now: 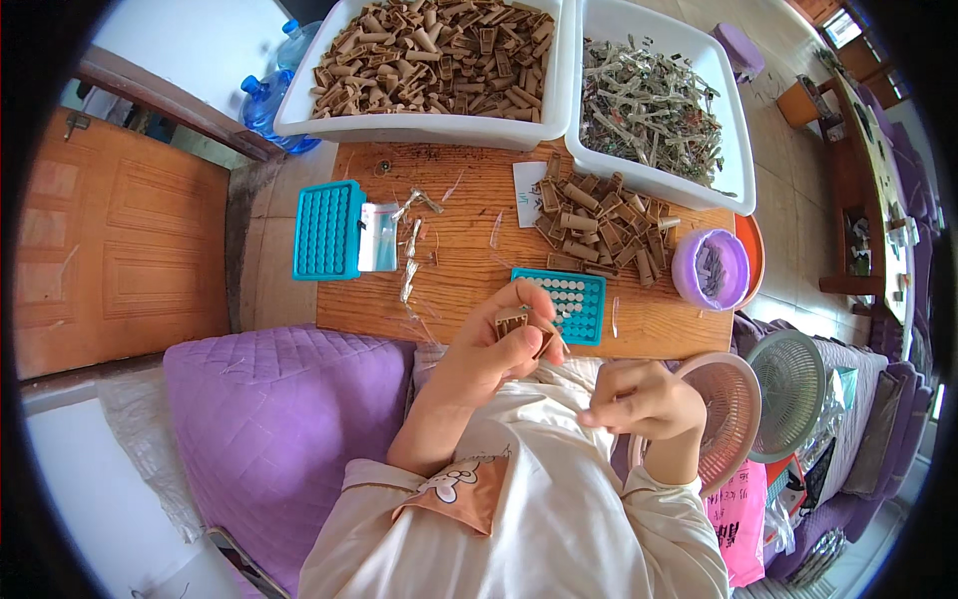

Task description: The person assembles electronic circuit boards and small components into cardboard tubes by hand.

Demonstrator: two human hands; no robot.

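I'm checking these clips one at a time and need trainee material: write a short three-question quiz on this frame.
1. True or false: the left hand holds a small brown part.
2. Which white bin holds the brown parts: (A) the left bin or (B) the right bin?
3. Fill in: the teal tray nearest the hands rests on the wooden ____.

Key: 1 true. 2 A. 3 table. The right hand pinches its fingers together; what they grip is too small to tell.

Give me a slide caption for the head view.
Left hand holds a small brown clip above a teal tray; right hand pinches near lap.
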